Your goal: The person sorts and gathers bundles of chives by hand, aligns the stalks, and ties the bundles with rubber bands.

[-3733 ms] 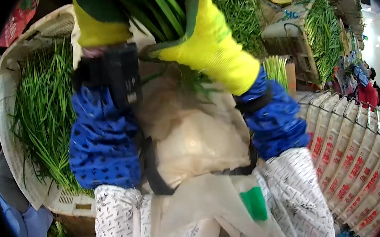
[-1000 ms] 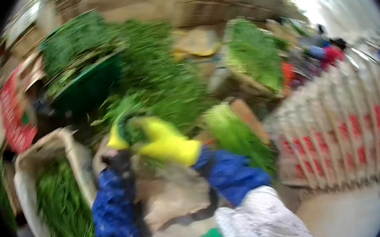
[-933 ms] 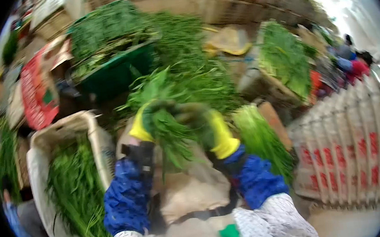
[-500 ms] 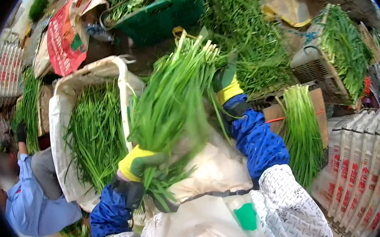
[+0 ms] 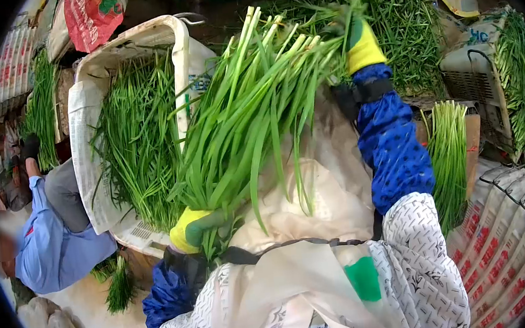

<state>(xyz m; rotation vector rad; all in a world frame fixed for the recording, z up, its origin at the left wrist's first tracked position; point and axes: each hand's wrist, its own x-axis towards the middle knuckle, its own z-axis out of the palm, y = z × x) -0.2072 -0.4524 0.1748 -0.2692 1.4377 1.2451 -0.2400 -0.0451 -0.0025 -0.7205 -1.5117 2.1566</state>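
Note:
A loose bunch of long green stalks (image 5: 248, 115) lies slantwise over my lap, pale cut ends at the top and leafy tips toward me. My left hand (image 5: 199, 228), in a yellow and green glove, is closed round the leafy end at the lower left. At the upper right, my right hand (image 5: 361, 44) grips a few green leaves beside the cut ends; its fingers are partly covered by them. To the left of the bunch stands a white lined basket (image 5: 92, 149) with similar greens inside.
A co-worker in a blue shirt (image 5: 61, 240) sits at the left. Piled greens (image 5: 398, 31) lie at the top. On the right are a tied-looking bundle of stalks (image 5: 448, 159), a crate (image 5: 471, 71) of greens and stacked white crates with red print (image 5: 504, 248). A red bag (image 5: 92, 19) is at the upper left.
From held close between both hands, the bunch now lies spread over my lap. My right hand has moved up and right, away from my left hand. The view has tilted down.

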